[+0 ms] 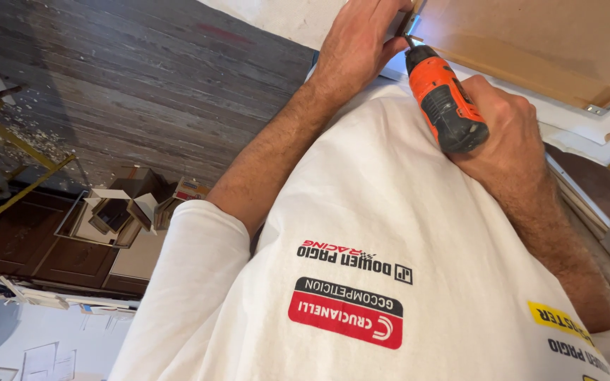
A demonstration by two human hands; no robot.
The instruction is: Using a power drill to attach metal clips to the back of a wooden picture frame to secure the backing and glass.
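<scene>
orange cordless screwdriver (pixel 440 99) sits clamped in the right hand (pixel 503 134), its bit at a metal bracket (pixel 412 22) on the near edge of the brown wooden panel (pixel 531 42). left hand (pixel 358 46) pinches that bracket just beside the bit. judged: best to keep the tool square to the screw, push steadily, and keep fingers off the tip.

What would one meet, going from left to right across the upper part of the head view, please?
Dark wooden planks → left hand at the panel's edge → orange and black power drill → right hand gripping it → metal corner bracket on the light wooden panel.
</scene>
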